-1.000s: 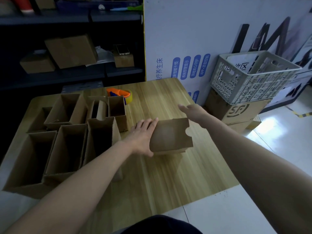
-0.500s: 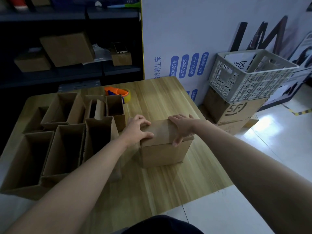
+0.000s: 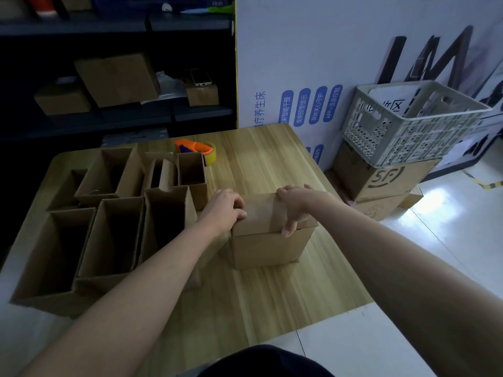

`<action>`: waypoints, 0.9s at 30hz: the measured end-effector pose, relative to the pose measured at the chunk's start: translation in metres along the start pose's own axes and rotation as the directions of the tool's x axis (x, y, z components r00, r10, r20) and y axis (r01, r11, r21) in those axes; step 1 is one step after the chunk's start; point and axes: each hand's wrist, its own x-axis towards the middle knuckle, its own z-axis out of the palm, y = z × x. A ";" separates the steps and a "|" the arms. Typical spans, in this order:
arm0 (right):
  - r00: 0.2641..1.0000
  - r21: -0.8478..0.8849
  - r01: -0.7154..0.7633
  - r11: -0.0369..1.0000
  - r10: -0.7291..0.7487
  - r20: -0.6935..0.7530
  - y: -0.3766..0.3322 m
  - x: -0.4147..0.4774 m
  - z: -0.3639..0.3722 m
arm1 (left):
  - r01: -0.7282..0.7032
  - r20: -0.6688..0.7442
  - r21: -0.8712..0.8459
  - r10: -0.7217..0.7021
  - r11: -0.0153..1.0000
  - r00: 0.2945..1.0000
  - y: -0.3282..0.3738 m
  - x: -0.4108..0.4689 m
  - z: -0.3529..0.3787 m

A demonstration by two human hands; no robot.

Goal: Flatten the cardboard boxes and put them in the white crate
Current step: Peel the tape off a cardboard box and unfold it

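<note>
A small brown cardboard box (image 3: 268, 247) stands upright in the middle of the wooden table (image 3: 272, 164), its top face closed. My left hand (image 3: 224, 209) grips the box's top left edge with curled fingers. My right hand (image 3: 295, 206) presses on the top right edge, fingers hooked over the front rim. Several open cardboard boxes (image 3: 111, 235) stand packed together on the table's left half. The white crate (image 3: 408, 126) sits tilted on a stack of brown boxes off the table's right side.
An orange tape dispenser (image 3: 196, 149) lies at the table's far side behind the open boxes. A printed cardboard box (image 3: 386, 180) carries the crate. Dark shelves (image 3: 117, 77) with more boxes stand behind. A white panel wall is at the right; glossy floor lies beyond.
The box went from tipped on its side under my left hand to standing upright. Both hands closed onto its top edges and now hold there; the view shifted slightly.
</note>
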 end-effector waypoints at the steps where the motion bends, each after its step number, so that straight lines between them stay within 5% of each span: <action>1: 1.000 -0.001 -0.002 1.000 0.002 0.000 -0.001 0.000 0.000 | 0.004 0.002 0.000 -0.004 1.000 1.000 0.000 0.000 0.000; 14: 0.998 -0.085 -0.024 0.996 0.028 0.047 -0.013 -0.004 -0.008 | 0.023 -0.094 0.020 -0.021 1.000 0.995 -0.005 -0.004 0.001; 27: 0.998 -0.100 -0.040 0.994 0.044 0.040 -0.014 -0.002 -0.007 | -0.018 -0.034 0.106 0.021 0.994 0.999 -0.001 -0.003 -0.003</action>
